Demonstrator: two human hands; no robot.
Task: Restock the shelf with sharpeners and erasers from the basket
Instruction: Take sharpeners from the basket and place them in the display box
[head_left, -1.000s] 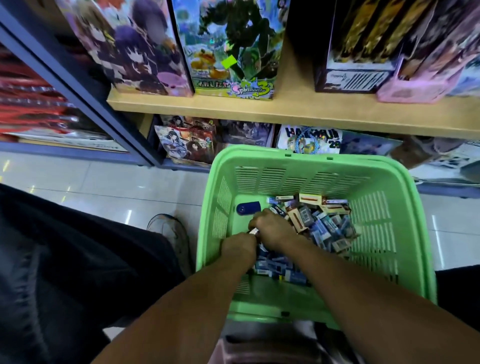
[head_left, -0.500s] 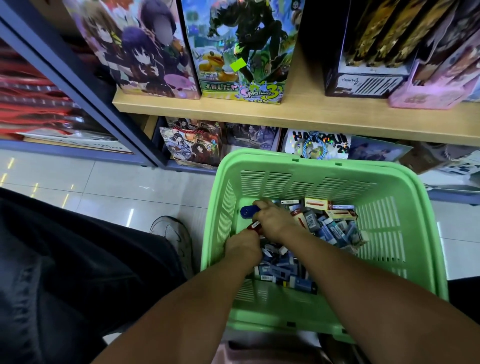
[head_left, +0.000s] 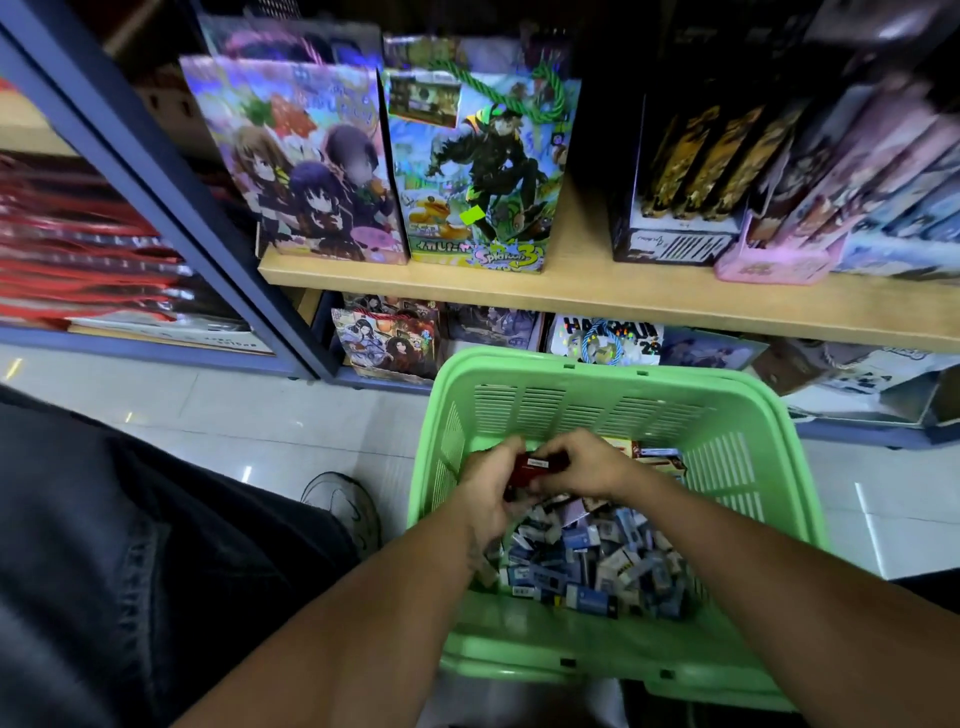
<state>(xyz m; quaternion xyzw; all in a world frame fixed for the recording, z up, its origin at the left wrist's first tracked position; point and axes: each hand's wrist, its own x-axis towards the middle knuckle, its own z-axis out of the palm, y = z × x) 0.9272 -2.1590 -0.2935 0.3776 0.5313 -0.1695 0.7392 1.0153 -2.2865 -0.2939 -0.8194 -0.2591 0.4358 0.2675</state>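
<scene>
A green plastic basket (head_left: 737, 467) stands on the floor before the shelf, with a heap of small boxed erasers and sharpeners (head_left: 587, 561) in its bottom. Both my hands are above the heap, near the basket's far left corner. My left hand (head_left: 488, 488) and my right hand (head_left: 582, 467) together hold a small red sharpener (head_left: 535, 467) with a white label, fingers curled round it. The wooden shelf board (head_left: 597, 291) runs just above the basket's far rim.
Printed gift bags (head_left: 311, 171) and boxed goods (head_left: 680, 197) stand on the shelf, more bags below it. A blue upright post (head_left: 171, 192) is at the left. My dark trouser leg (head_left: 130, 545) and grey shoe (head_left: 345, 509) are left of the basket on the tiled floor.
Both hands have lifted from the heap toward the basket's far side and now hold a red sharpener between them. The view has tilted up, showing more of the shelf.
</scene>
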